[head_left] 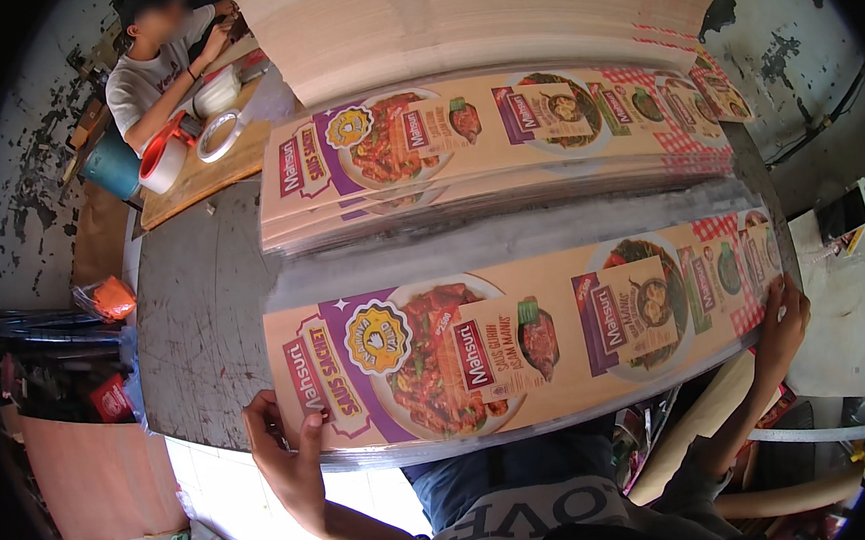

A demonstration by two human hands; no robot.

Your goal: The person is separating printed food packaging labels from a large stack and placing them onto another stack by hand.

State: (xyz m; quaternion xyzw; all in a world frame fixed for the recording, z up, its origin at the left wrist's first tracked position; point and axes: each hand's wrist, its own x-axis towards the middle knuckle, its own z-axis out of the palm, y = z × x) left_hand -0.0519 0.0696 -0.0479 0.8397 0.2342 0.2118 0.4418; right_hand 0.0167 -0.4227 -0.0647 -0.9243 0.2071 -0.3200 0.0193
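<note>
1. Banner strip (549,352) with food pictures lies low in the middle of the frame, on the gray table (204,306).
2. Left hand (289,446) holds its lower-left corner; right hand (785,321) touches its right end, but I can't tell how tightly.
3. They seem to be making it straight.
4. Next probably needs both ends kept even, beside the stacked strips (489,141) above.
</note>
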